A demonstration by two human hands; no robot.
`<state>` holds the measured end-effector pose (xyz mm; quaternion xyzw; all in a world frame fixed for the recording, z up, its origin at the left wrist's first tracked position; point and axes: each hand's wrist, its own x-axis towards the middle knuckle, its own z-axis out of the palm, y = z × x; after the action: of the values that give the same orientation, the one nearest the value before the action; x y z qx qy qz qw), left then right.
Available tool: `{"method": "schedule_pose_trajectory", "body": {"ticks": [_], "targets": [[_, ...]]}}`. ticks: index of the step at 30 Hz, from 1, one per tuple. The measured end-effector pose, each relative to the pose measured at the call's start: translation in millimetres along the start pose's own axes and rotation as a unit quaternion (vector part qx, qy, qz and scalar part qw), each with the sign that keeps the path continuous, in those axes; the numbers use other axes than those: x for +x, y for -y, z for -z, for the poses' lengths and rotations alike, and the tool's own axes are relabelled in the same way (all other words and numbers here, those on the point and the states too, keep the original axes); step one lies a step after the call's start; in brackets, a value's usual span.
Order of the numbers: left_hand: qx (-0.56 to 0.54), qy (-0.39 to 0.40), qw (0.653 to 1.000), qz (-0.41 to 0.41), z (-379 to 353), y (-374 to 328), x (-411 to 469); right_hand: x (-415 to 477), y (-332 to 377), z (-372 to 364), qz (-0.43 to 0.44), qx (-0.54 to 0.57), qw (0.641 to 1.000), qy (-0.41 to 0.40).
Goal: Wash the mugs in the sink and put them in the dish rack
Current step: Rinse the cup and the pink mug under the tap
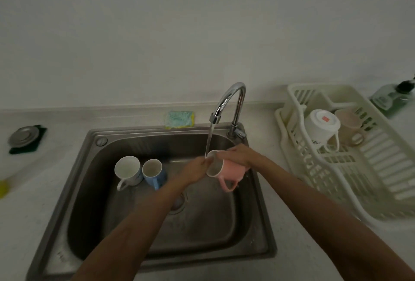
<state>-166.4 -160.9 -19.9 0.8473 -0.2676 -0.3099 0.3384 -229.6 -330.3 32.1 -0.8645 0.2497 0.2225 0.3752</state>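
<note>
A pink mug [231, 172] lies on its side under the running tap [229, 103], handle pointing down, above the steel sink [94, 182]. My right hand [239, 156] grips it from above around the body. My left hand [197, 169] pinches the mug's rim, where the water stream lands. On the sink floor at the left stand a white mug [127, 168] and a blue mug [153, 172], both upright. In the cream dish rack [350, 186] on the right, a white mug [322, 127] sits upside down beside a beige mug [350, 124].
A green and yellow sponge [179, 119] lies behind the sink. A metal sink plug [22, 136] rests on a dark pad at the far left. A soap bottle [391, 96] stands behind the rack. The sink drain [179, 202] is below my left forearm.
</note>
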Motion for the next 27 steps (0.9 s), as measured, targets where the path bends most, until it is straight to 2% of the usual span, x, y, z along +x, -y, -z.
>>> {"method": "schedule_pose_trajectory", "body": {"ticks": [2,4,7,9,12,14,17,21,23,25,27], "targets": [[0.075,-0.019,0.997,-0.026,10,4,8,-2,1,-2,-0.04,0.113,0.992,0.024],[0.1,-0.036,0.994,-0.037,13,8,13,-1,1,-3,-0.065,0.174,0.983,0.015],[0.047,-0.021,0.999,-0.007,6,15,6,2,-2,-11,-0.093,0.224,0.97,-0.003],[0.027,-0.003,0.999,0.019,4,22,-2,3,3,-22,-0.106,0.202,0.973,0.019],[0.01,0.003,0.998,0.058,10,34,-4,5,13,-36,-0.103,0.195,0.974,0.051],[-0.054,0.022,0.993,0.107,16,38,-8,7,16,-40,-0.094,0.238,0.966,0.037],[-0.203,0.056,0.957,0.2,16,36,-22,12,15,-54,-0.096,0.315,0.944,-0.009],[-0.369,0.126,0.884,0.258,9,31,-33,24,14,-81,-0.045,0.305,0.949,-0.063],[-0.4,0.103,0.871,0.267,10,25,-31,33,11,-90,-0.024,0.315,0.945,-0.084],[-0.341,0.035,0.906,0.248,10,19,-30,30,15,-92,-0.016,0.311,0.947,-0.084],[-0.201,-0.037,0.959,0.196,6,17,-32,27,17,-92,-0.03,0.315,0.947,-0.059]]}}
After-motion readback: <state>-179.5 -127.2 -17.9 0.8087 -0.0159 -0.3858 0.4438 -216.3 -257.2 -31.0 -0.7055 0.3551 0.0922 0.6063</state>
